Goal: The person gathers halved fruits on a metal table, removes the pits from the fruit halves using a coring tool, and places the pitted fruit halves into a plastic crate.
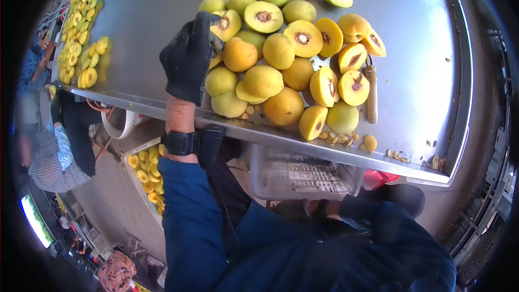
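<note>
My left hand (189, 57), in a black glove, is over the left side of a pile of yellow peaches. Its fingers are bent and closed at the edge of a halved peach (226, 25), which has its cut face and pit cavity showing. Whole-looking peaches (240, 54) and other cut halves (263, 17) lie right beside the hand. Below the table edge is my right hand (311, 207), dark and mostly hidden near my lap, so its fingers do not show. A knife with a wooden handle (372, 94) lies at the right of the pile, its blade partly covered by fruit.
The metal table (411, 32) has a raised rim, with loose pits (338, 138) along its front. Many peach halves (81, 27) lie at the far left. A plastic crate (305, 176) sits under the edge. Another person (57, 157) is at the left, near more fruit (148, 176).
</note>
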